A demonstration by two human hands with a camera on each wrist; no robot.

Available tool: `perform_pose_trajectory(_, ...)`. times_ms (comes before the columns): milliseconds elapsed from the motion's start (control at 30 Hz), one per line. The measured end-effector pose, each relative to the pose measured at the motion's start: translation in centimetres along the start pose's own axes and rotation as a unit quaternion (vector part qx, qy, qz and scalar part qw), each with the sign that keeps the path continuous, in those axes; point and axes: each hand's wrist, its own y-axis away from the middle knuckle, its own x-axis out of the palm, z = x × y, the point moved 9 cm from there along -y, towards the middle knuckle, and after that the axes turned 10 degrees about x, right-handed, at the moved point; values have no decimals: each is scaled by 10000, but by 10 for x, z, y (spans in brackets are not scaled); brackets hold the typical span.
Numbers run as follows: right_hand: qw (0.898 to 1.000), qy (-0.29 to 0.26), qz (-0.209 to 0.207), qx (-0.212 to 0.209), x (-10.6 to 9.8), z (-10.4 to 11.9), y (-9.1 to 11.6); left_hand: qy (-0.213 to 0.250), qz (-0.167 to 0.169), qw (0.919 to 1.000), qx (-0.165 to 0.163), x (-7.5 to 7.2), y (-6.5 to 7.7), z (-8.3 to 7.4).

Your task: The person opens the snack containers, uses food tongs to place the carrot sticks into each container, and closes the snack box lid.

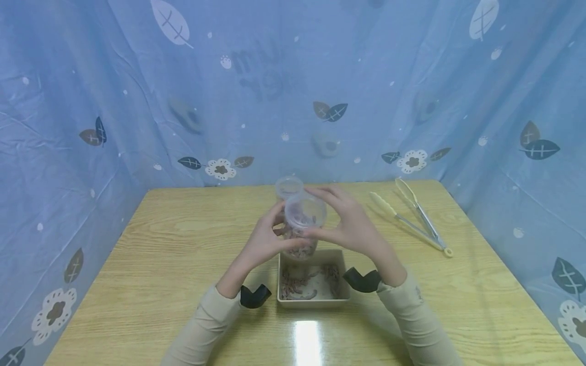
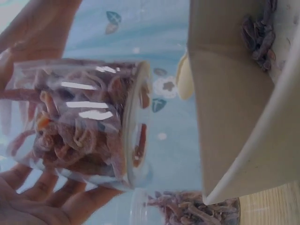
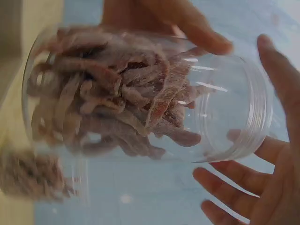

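Observation:
A clear jar (image 1: 304,213) partly filled with reddish-brown dried strips is held upright above the near-side box. My left hand (image 1: 263,236) grips its body, thumb on one side and fingers on the other. Around the jar's top, my right hand (image 1: 350,223) is spread; in the right wrist view its thumb (image 3: 276,65) stands apart from the rim, and its straight fingers (image 3: 229,187) lie along the other side. Whether they touch the jar, I cannot tell. Below, an off-white rectangular box (image 1: 313,304) holds several loose strips.
A second clear jar (image 1: 289,187) stands behind the held one, with similar strips (image 2: 197,208) inside. Metal tongs (image 1: 426,226) with cream tips lie spread on the right of the wooden table (image 1: 192,264). A blue patterned curtain (image 1: 284,91) surrounds the table at the back and sides.

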Motion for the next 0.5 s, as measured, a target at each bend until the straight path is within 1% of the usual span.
perform_pose_trajectory(67, 9991, -361, 221, -32, 0, -2, 0, 151, 74, 9998, 80, 1, 1, -8)
perform_pose_trajectory(133, 9957, -769, 479, -193, -1, -1, 0, 398, 194, 9988, 223, 3, 1, -16)
perform_pose_trajectory(200, 9882, -1236, 771, -470, -1, 2, 1, 692, 372, 9962, 373, 7, 1, -21)
perform_pose_trajectory(267, 9780, -1627, 1062, -760, 0, 5, 3, 983, 574, 9923, 494, 11, 1, -26)
perform_pose_trajectory(333, 9673, -1951, 1307, -955, 2, 8, 5, 1177, 739, 9888, 540, 14, 2, -28)
perform_pose_trajectory(400, 9600, -2154, 1465, -1029, 4, 8, 7, 1207, 811, 9878, 552, 15, 3, -29)
perform_pose_trajectory(433, 9583, -2208, 1499, -1025, 5, 8, 7, 1188, 809, 9880, 557, 15, 3, -29)
perform_pose_trajectory(500, 9585, -2232, 1487, -965, 6, 6, 7, 1089, 747, 9897, 549, 14, 3, -29)
